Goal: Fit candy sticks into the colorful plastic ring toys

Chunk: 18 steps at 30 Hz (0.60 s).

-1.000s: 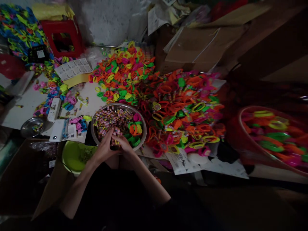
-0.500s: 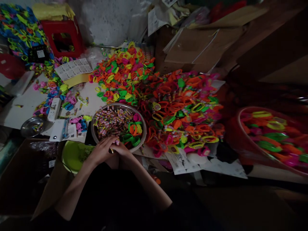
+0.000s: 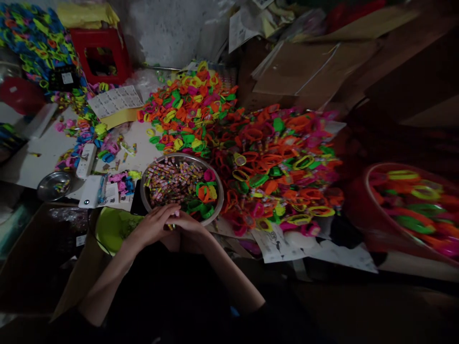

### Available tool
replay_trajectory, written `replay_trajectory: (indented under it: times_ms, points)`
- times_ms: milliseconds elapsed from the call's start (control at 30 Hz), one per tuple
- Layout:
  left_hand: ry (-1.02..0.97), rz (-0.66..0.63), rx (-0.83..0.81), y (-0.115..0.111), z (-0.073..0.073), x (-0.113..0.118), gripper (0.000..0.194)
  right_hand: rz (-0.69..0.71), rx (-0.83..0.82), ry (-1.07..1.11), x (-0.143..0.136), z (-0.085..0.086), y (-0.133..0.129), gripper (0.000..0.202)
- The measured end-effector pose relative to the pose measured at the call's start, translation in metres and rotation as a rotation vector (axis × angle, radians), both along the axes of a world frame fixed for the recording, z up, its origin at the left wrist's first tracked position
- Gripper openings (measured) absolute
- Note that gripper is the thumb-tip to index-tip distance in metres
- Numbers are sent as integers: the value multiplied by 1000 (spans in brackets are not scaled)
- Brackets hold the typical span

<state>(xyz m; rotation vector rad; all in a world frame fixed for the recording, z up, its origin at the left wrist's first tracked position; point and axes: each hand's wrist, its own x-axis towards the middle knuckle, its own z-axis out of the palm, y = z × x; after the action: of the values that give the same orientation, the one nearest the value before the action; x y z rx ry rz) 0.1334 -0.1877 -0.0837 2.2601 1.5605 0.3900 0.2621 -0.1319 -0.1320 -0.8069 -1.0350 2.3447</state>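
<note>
Your left hand (image 3: 152, 224) and right hand (image 3: 189, 224) grip half-hidden printed tubes (image 3: 177, 213) at the steel bowl (image 3: 220, 205), likely evening them up; the next move needs steadiness.

Dim, underexposed scene, light source hard to tell, grey wall (image 3: 161, 33) and table (image 3: 139, 137) palest at upper left and left, deep shadow at right, clothing (image 3: 172, 296) sunk into black, faint glints on metal bowl (image 3: 220, 193), red tub (image 3: 358, 217) stretched and blurred near right edge
</note>
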Motion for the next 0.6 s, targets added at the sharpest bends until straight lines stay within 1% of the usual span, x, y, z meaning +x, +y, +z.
replay_trajectory:
  times_ms: [67,133,200,267,333,367,400,467,533,600]
  points:
    - [-15,25,43,0,-2,0,61,-9,-13,9,-1,0,-1,27]
    - [-35,32,68,0,-5,0,60,-17,-31,3,-2,0,-1,29]
    - [-42,18,69,1,-6,-1,64,-9,-55,-30,-2,2,1,31]
    - [-28,12,68,2,-7,-5,74,-8,-80,-72,1,5,9,33]
    - [-19,58,99,4,-7,-12,80,-88,-119,-124,6,9,20,32]
    - [-26,104,131,6,-7,-16,76,-155,-139,-150,8,11,28,31]
    - [-33,155,165,9,-8,-20,68,-216,-151,-169,11,13,35,28]
    - [-19,245,222,16,-10,-27,45,-297,-170,-199,14,16,50,23]
    - [60,297,238,25,-13,-30,30,-307,-172,-216,16,17,63,17]
    - [160,304,229,35,-17,-29,26,-294,-178,-238,17,16,75,14]
